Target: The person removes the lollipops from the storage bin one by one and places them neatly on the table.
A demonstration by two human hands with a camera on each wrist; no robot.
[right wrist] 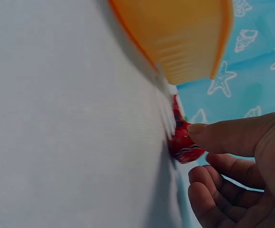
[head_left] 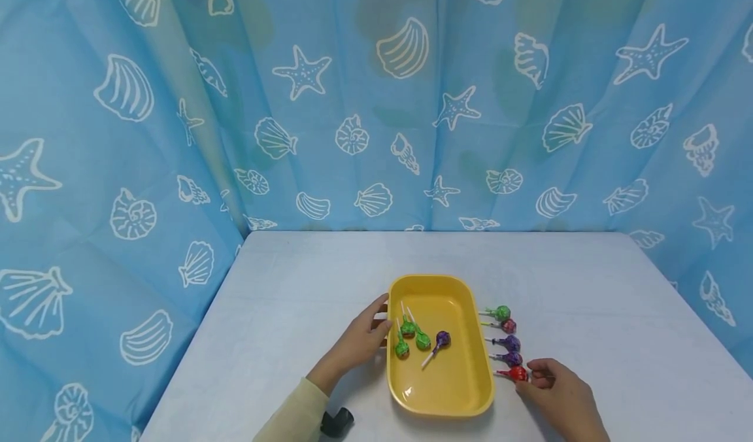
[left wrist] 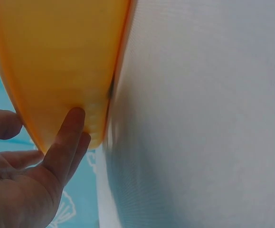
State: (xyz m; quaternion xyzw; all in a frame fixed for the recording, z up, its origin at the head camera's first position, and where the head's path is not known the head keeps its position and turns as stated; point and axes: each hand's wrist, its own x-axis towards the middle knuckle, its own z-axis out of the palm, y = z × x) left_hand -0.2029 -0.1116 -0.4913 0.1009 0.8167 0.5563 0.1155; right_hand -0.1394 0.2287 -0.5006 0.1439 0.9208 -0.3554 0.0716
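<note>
A yellow tray (head_left: pixel 465 383) sits on the table, and in it lie three green lollipops (head_left: pixel 422 340) and a purple lollipop (head_left: pixel 442 339). My left hand (head_left: pixel 360 340) rests against the tray's left side, its fingers fairly straight; in the left wrist view the fingertips (left wrist: pixel 75 116) touch the outer wall. Right of the tray, my right hand (head_left: pixel 559 390) pinches the wrapped head of a red lollipop (head_left: pixel 516 373) between thumb and forefinger, low over the table. In the right wrist view the thumb presses the red wrapper (right wrist: pixel 187 145), with the other fingers loosely curled.
Beyond the red lollipop, a row of lollipops runs along the tray's right side: two purple ones (head_left: pixel 512 343), a dark pink one (head_left: pixel 508 325) and a green one (head_left: pixel 502 312). A black object (head_left: pixel 338 422) lies by my left sleeve (head_left: pixel 297 412). A blue shell-print curtain (head_left: pixel 353 102) hangs behind.
</note>
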